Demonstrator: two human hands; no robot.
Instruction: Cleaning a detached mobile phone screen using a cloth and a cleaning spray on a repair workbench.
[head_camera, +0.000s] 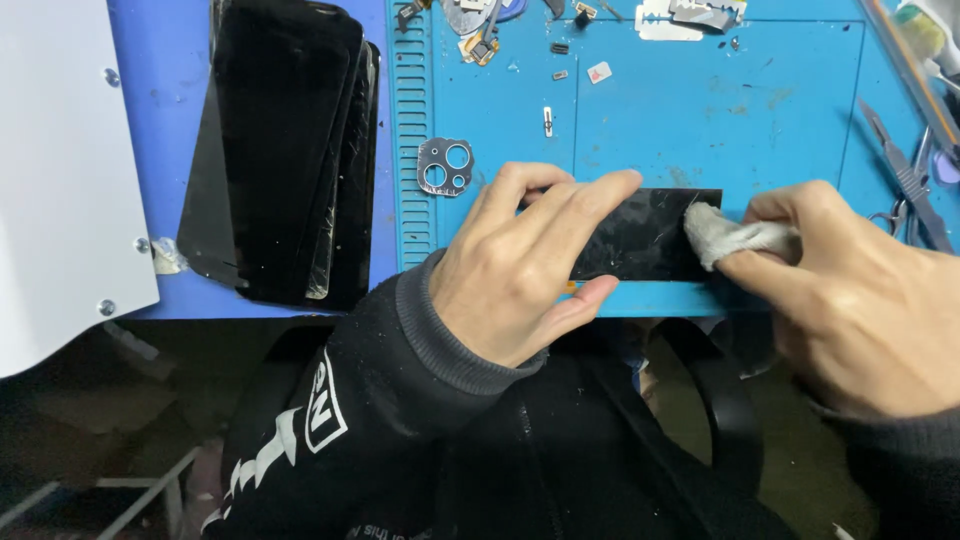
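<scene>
— How far along is the wiping?

— From the head camera, the black glass panel (645, 240) lies at the near edge of the blue mat (700, 110), scratches and smears showing; I'd judge the cleaning partly done.

— And the hands?

— The left hand (520, 265) lies flat, fingers together, pinning the panel. The right hand (850, 290) pinches a grey cloth wad (725, 235) against its right end. 1 stack of dark screens (285, 150) waits left.
</scene>
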